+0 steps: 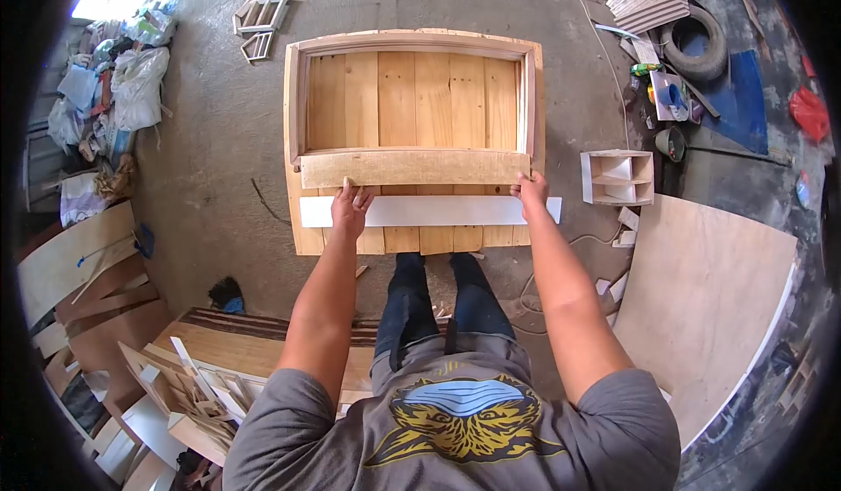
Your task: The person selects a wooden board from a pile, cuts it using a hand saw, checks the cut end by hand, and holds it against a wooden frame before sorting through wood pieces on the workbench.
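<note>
In the head view, a plain brown wooden board lies crosswise along the near side of a rectangular wooden frame. The thumb of my left hand presses on the board's near edge, left of its middle, with the fingers curled at that edge. At the board's right end my right hand pinches the corner. A white strip of board lies closer to me, partly beneath both hands. Frame, board and strip all rest on a planked wooden work surface.
Small wooden frames lie on the floor at the back left. Bags are heaped at left. A compartment box, a large plywood sheet and a tire are at right. Wood offcuts stand near left.
</note>
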A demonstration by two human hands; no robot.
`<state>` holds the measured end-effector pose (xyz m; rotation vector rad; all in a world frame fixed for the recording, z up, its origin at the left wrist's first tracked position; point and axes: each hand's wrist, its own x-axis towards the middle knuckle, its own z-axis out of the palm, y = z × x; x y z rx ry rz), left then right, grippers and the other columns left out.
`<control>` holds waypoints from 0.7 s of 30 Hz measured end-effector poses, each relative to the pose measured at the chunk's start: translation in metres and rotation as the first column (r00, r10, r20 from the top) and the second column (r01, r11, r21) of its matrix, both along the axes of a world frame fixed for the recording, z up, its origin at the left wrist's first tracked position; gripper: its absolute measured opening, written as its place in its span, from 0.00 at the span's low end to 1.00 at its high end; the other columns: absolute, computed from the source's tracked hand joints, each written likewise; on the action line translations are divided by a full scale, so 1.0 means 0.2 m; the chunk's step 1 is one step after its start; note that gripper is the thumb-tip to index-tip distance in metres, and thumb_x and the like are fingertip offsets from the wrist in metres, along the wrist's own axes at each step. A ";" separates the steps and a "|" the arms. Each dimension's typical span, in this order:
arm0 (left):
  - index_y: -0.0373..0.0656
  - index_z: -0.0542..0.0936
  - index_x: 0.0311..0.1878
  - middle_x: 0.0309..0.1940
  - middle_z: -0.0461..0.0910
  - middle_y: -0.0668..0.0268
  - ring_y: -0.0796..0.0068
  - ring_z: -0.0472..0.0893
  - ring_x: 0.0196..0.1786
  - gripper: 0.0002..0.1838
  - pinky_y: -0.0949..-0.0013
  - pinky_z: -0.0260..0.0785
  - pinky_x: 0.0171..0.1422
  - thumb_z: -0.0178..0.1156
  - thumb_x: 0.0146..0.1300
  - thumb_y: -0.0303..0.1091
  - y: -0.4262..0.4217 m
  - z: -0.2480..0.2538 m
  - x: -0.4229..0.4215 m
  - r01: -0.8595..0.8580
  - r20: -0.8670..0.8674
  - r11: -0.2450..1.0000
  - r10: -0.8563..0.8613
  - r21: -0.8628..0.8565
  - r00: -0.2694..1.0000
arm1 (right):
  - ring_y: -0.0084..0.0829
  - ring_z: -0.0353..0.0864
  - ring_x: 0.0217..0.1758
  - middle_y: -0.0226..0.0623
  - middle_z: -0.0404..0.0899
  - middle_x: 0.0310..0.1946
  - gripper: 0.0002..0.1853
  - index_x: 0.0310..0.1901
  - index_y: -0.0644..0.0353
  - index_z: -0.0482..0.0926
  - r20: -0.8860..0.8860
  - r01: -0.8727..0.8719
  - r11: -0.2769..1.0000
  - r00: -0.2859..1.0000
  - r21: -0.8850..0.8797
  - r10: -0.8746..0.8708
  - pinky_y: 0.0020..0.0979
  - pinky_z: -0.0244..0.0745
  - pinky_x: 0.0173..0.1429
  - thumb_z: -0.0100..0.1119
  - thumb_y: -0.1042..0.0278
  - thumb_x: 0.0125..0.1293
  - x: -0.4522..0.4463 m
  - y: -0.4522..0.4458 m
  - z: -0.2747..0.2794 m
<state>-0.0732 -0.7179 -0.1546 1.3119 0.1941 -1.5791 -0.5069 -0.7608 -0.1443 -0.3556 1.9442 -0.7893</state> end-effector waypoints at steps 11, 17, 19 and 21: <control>0.48 0.59 0.79 0.73 0.68 0.57 0.51 0.67 0.75 0.44 0.44 0.63 0.77 0.49 0.73 0.70 -0.01 0.03 0.00 -0.222 -0.008 0.969 0.223 -0.103 0.975 | 0.27 0.83 0.30 0.36 0.81 0.39 0.12 0.57 0.59 0.74 0.146 -0.024 1.000 0.989 -0.015 0.026 0.32 0.84 0.34 0.58 0.72 0.75 -0.05 0.12 -0.06; 0.42 0.60 0.78 0.75 0.67 0.58 0.58 0.72 0.72 0.45 0.53 0.67 0.75 0.44 0.74 0.70 0.02 0.42 -0.02 -0.359 0.104 0.899 0.394 -0.249 0.913 | 0.33 0.85 0.39 0.37 0.82 0.46 0.19 0.61 0.55 0.73 0.123 -0.294 0.947 0.952 0.128 0.279 0.42 0.81 0.43 0.65 0.65 0.72 -0.02 0.32 0.04; 0.39 0.60 0.78 0.76 0.66 0.58 0.59 0.70 0.74 0.46 0.57 0.65 0.77 0.44 0.74 0.70 0.06 0.45 -0.01 -0.464 0.096 0.840 0.506 -0.280 0.857 | 0.38 0.86 0.44 0.39 0.82 0.48 0.25 0.63 0.55 0.72 -0.097 -0.441 0.888 0.886 0.127 0.454 0.44 0.80 0.49 0.70 0.61 0.67 0.04 0.37 0.07; 0.39 0.59 0.79 0.76 0.66 0.58 0.59 0.69 0.75 0.47 0.57 0.63 0.78 0.45 0.73 0.71 0.09 0.51 0.00 -0.515 0.174 0.814 0.567 -0.269 0.805 | 0.42 0.85 0.48 0.42 0.83 0.50 0.33 0.65 0.54 0.72 -0.475 -0.595 0.798 0.676 0.098 0.563 0.45 0.78 0.54 0.76 0.57 0.62 0.12 0.41 0.15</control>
